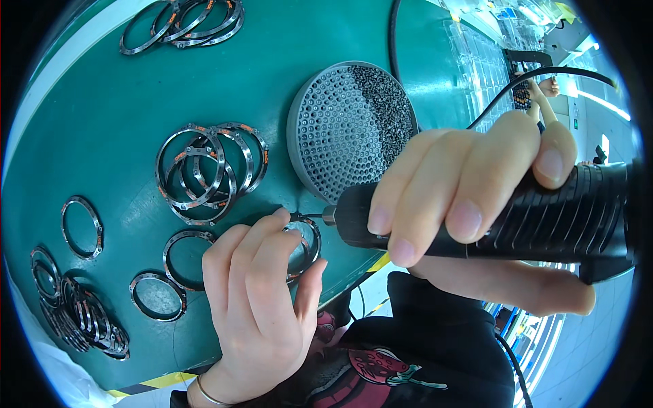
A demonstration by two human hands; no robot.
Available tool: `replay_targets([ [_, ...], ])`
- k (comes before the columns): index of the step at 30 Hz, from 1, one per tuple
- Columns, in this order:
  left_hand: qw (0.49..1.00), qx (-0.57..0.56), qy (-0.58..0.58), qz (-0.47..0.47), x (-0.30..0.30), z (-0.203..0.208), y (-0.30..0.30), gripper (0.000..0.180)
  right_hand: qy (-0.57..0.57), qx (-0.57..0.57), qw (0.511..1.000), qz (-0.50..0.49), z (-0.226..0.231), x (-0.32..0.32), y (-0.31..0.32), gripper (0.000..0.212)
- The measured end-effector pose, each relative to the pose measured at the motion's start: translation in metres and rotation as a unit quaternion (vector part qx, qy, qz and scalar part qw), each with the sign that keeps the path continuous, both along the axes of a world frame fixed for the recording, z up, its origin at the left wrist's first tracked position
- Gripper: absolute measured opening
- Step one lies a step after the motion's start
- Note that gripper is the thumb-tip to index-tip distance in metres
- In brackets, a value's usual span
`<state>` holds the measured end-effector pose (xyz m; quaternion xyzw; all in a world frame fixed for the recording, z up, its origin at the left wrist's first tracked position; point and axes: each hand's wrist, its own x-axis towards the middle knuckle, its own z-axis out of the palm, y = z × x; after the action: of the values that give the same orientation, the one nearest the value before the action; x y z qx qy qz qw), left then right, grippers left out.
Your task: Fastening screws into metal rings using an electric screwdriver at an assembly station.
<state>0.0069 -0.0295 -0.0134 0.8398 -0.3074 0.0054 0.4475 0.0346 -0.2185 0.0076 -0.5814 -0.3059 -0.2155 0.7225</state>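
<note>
My right hand (462,183) is wrapped round a black electric screwdriver (544,217) with a ribbed grip. Its thin bit points left and meets the edge of a black-and-silver metal ring (314,248). My left hand (262,292) pinches that ring near the table's front edge, fingers over its left side, thumb at its lower right. Just beyond the tool's tip stands a round grey screw tray (296,146), dotted with holes and heaped with small dark screws (384,102) on its right side. Whether a screw sits under the bit is too small to tell.
Several rings lie in an overlapping cluster (211,170) left of the tray. More rings form a pile (85,316) at the far left and a group (190,24) at the back. A black cable (393,41) crosses the green table (286,41). Clear plastic trays (469,68) line the right edge.
</note>
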Motion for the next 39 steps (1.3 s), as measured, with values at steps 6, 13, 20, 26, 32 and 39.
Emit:
replay_targets([
  [6, 1.000, -0.001, 0.001, -0.009, 0.001, 0.001, 0.000, 0.046, 0.005, -0.003, 1.000, 0.025, 0.001, 0.000, 0.001, 0.087],
  [13, 1.000, -0.003, 0.001, -0.001, -0.001, -0.001, 0.002, 0.043, 0.016, -0.030, 0.997, 0.068, 0.005, 0.005, 0.004, 0.080],
  [20, 1.000, -0.022, 0.003, -0.009, -0.001, -0.001, 0.001, 0.042, 0.004, -0.002, 0.999, 0.051, 0.012, 0.005, -0.007, 0.079],
  [26, 1.000, -0.001, -0.007, 0.006, -0.004, -0.003, 0.003, 0.046, -0.003, -0.127, 0.992, 0.016, 0.022, 0.006, -0.042, 0.089],
  [32, 1.000, 0.008, 0.015, 0.010, -0.005, -0.001, 0.003, 0.050, 0.012, -0.140, 0.990, -0.008, 0.021, 0.010, -0.032, 0.090],
  [39, 1.000, 0.024, -0.012, -0.005, -0.002, -0.002, 0.004, 0.049, -0.002, -0.162, 0.987, 0.003, 0.022, 0.010, -0.033, 0.089],
])
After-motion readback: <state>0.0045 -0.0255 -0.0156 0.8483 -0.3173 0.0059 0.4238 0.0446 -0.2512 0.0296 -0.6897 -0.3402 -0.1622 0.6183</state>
